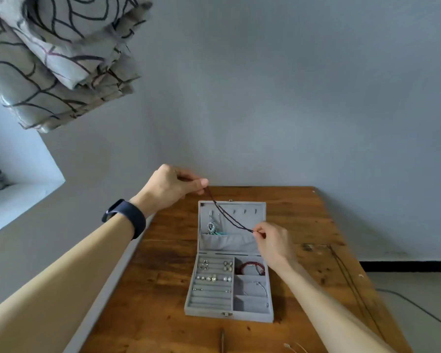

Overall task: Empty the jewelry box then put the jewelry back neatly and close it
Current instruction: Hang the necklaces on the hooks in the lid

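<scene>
A grey velvet jewelry box [209, 310] lies open on the wooden table [163, 289], its lid [239, 244] laid flat at the far side. My left hand [172, 186] pinches one end of a dark beaded necklace [227, 216] above the lid's far left corner. My right hand [273, 242] pinches the other end over the lid's right side. The necklace stretches taut between them. A silver and turquoise piece [211, 228] hangs from a lid hook. Earrings and rings [214, 272] sit in the left slots, a red bracelet [250, 267] and a thin silver bangle [259, 287] in the right compartments.
A dark cord [351, 284] lies along the table's right side. A thin chain [294, 347] and a slim dark object [222, 340] rest near the front edge. A patterned curtain [51, 54] hangs at the upper left by a window ledge. The wall stands right behind the table.
</scene>
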Action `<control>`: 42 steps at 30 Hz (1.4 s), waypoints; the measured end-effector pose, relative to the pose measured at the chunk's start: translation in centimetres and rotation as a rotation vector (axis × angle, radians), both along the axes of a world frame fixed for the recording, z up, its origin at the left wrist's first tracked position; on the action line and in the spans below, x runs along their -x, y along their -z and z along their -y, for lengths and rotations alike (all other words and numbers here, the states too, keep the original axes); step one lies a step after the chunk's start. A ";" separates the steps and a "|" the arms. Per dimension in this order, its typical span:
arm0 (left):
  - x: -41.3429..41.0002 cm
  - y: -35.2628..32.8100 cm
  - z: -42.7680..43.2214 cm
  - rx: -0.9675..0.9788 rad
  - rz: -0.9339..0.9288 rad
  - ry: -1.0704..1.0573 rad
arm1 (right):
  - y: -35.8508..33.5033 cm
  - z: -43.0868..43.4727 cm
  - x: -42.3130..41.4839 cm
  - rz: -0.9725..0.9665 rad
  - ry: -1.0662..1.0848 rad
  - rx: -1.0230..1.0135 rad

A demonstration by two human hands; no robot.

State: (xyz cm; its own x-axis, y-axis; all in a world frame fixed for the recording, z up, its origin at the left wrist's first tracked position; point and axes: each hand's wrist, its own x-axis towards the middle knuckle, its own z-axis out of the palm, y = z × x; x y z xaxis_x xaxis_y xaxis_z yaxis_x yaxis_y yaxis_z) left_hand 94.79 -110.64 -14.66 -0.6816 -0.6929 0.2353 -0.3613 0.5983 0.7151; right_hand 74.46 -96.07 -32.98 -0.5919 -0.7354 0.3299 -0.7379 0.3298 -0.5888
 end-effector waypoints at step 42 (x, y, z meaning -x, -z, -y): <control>10.7 9.4 3.5 0.338 0.467 0.170 | -2.2 6.7 2.8 0.459 -0.239 0.019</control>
